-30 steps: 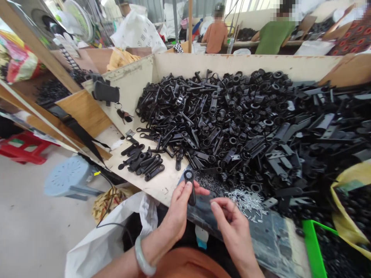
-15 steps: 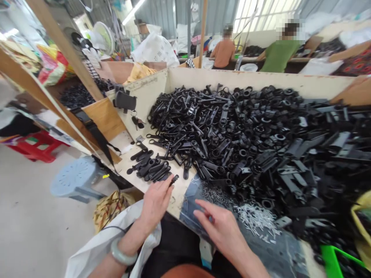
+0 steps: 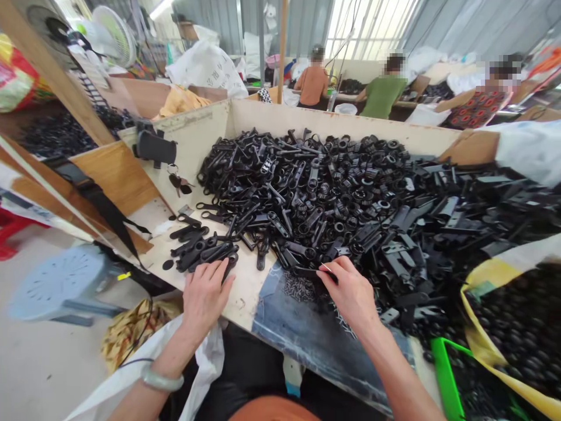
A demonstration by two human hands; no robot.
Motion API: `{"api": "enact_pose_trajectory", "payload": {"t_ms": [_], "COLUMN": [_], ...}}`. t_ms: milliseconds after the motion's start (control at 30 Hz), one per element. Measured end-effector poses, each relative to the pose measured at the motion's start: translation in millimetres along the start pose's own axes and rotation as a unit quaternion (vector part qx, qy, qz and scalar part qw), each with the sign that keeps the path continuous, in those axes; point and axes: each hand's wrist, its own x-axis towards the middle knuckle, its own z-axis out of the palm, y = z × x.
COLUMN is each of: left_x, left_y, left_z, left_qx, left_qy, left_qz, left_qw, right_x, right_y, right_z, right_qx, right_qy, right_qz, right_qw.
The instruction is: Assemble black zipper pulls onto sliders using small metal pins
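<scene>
My left hand (image 3: 205, 289) is at the near end of a small group of finished-looking black plastic handles (image 3: 199, 251). Its fingers curl round one black handle (image 3: 230, 263) with a ring-shaped end. My right hand (image 3: 353, 289) reaches the near edge of a big heap of black plastic parts (image 3: 302, 187). Thumb and forefinger pinch the end of a flat black plastic piece (image 3: 304, 272) there. Below that piece lie small dark screws or pins (image 3: 298, 287) on a blue cloth (image 3: 280, 310). Silvery pins (image 3: 344, 321) are partly hidden behind my right forearm.
Low wooden boards (image 3: 342, 114) wall the bench at the back. Keys (image 3: 179, 181) hang by a phone holder (image 3: 155, 146) at left. A green bin (image 3: 442, 374) and yellow-rimmed sack (image 3: 477, 327) stand at right. A blue stool (image 3: 56, 283) is on the floor; several people work beyond.
The view has swung right. My right hand has moved forward from above the cloth to the heap and closed on a flat black piece. My left hand stays by the handle group.
</scene>
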Motion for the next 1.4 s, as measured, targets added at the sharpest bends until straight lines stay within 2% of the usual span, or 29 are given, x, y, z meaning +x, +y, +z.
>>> {"api": "enact_pose_trajectory", "payload": {"t_ms": [67,133,167,200,233,267,333,367,400,433,467,567,633,733,900,967,1133,1300,1400], "left_x": [-5,-10,-11,-13,-13,-14,-12,-11,-9,-8,-6,-2,-2,-1,-1,-1,-3,-7,-10], "left_y": [10,30,44,60,77,94,124,135,142,146,147,141,137,136,137,135,133,138,145], "left_z": [-5.7,-12.0,-15.0,-17.7,-19.8,-21.4,-22.4,-21.9,-21.0,-19.9,-18.8,-18.5,-21.0,-26.8,-30.3,-29.0,-25.8,-24.9,-23.9], "left_qx": [-0.034,-0.138,-0.22,-0.318,-0.418,-0.515,-0.646,-0.686,-0.712,-0.73,-0.74,-0.752,-0.758,-0.772,-0.788,-0.784,-0.753,-0.748,-0.765], "left_qy": [0.023,0.026,0.001,-0.052,-0.136,-0.214,-0.263,-0.263,-0.253,-0.244,-0.238,-0.259,-0.281,-0.3,-0.309,-0.306,-0.301,-0.296,-0.294], "left_qz": [-0.023,-0.079,-0.116,-0.156,-0.208,-0.252,-0.338,-0.37,-0.39,-0.403,-0.41,-0.413,-0.409,-0.407,-0.412,-0.422,-0.454,-0.452,-0.425], "left_qw": [0.999,0.987,0.969,0.934,0.874,0.791,0.631,0.569,0.526,0.495,0.476,0.444,0.424,0.384,0.338,0.336,0.368,0.385,0.386], "right_x": [-10,-24,-31,-39,-46,-53,-64,-67,-69,-69,-68,-52,-35,-11,4,2,-6,-32,-54], "right_y": [1,-3,-7,-13,-20,-28,-42,-47,-49,-49,-46,-25,-10,-1,-17,-23,-21,-19,-28], "right_z": [-1,-3,-4,-4,-4,-4,-5,-6,-8,-9,-10,-10,-6,5,21,25,26,13,5], "right_qx": [0.06,0.129,0.153,0.167,0.171,0.169,0.165,0.171,0.185,0.206,0.229,0.227,0.143,0.083,0.02,0.01,0.03,0.195,0.231], "right_qy": [0.028,0.062,0.078,0.093,0.107,0.117,0.112,0.099,0.079,0.057,0.039,0.033,0.038,0.019,0.009,0.012,0.018,0.079,0.073], "right_qz": [0.001,-0.004,-0.012,-0.027,-0.05,-0.076,-0.128,-0.147,-0.158,-0.157,-0.144,-0.042,0.022,0.043,0.077,0.086,0.061,0.055,0.007], "right_qw": [0.998,0.99,0.985,0.981,0.978,0.976,0.972,0.969,0.967,0.964,0.962,0.972,0.989,0.995,0.997,0.996,0.998,0.976,0.97]}}
